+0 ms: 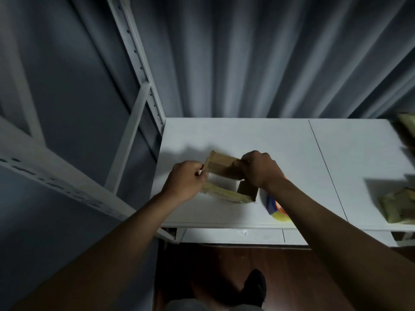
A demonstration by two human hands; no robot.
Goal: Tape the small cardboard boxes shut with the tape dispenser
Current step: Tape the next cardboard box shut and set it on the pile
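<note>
At the centre of the frame, on the white table (258, 135), an unfolded cardboard box (224, 169) stands open like a hollow frame between both hands. The left hand (185, 179) pinches the box's left edge with curled fingers; the right hand (260, 168) curls over its upper right corner. Just below the right wrist, a tape roll (272, 205) lies on the table, partly hidden. More flattened boxes (397, 206) sit at the right edge, blurred.
</note>
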